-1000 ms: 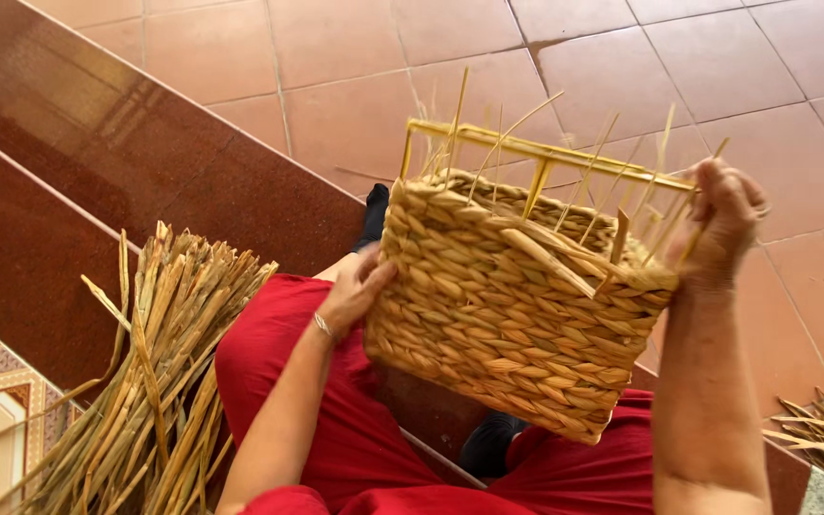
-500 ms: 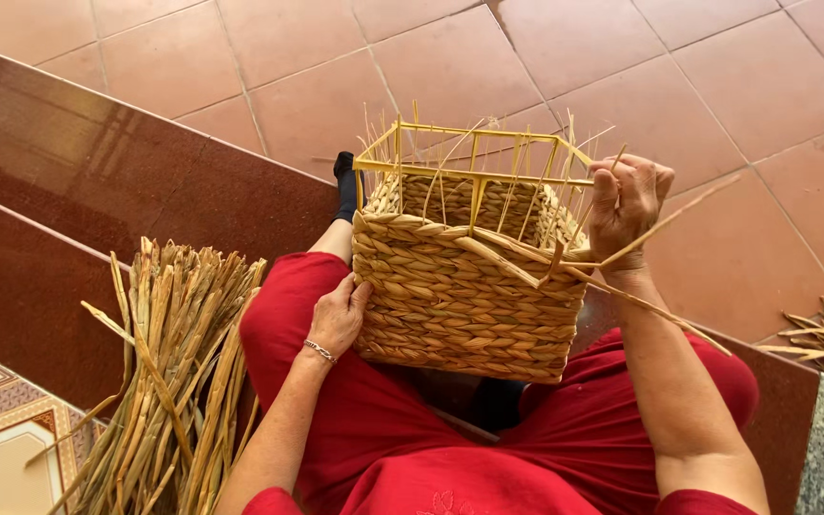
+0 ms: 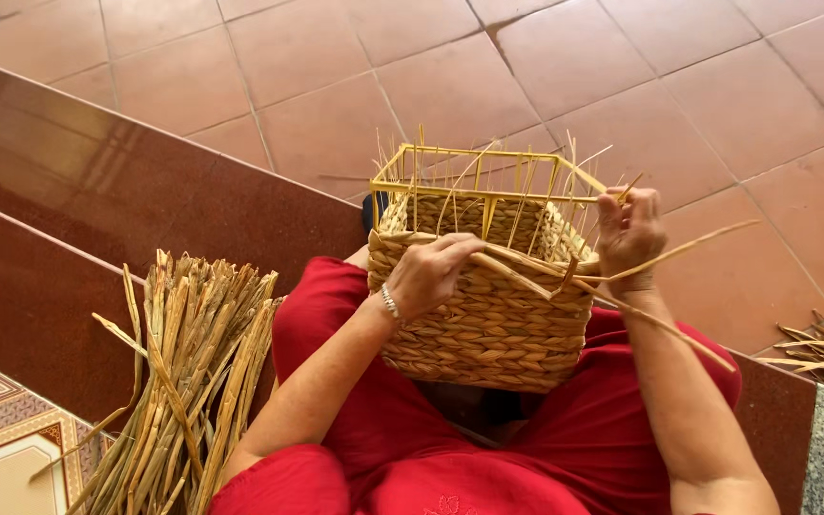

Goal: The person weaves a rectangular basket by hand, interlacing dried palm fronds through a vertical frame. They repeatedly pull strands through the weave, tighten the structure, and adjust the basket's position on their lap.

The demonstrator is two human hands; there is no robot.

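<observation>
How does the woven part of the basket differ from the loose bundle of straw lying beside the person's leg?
The basket has its strands plaited in tight horizontal rows around a yellow wire frame; the straw bundle lies loose, unwoven and fanned out. The basket rests on the red-clad lap, with the left hand and right hand at its rim; the bundle lies untouched on the step. Both share the same dry tan fibre.

Brightness: even, soft daylight; no dim zones.
Source: direction cannot be told; diffuse.
Shadows: faint, soft-edged, under the basket [image 3: 488,315] and beside the straw bundle [image 3: 183,381].
Glare: dull sheen on the polished brown step [image 3: 97,200]; nothing blown out.
Focus: basket weave and left hand [image 3: 431,272] sharp; right hand [image 3: 629,234] slightly soft.
Distortion: mild wide-angle bend in the tile lines [image 3: 383,95] toward the edges.
</observation>
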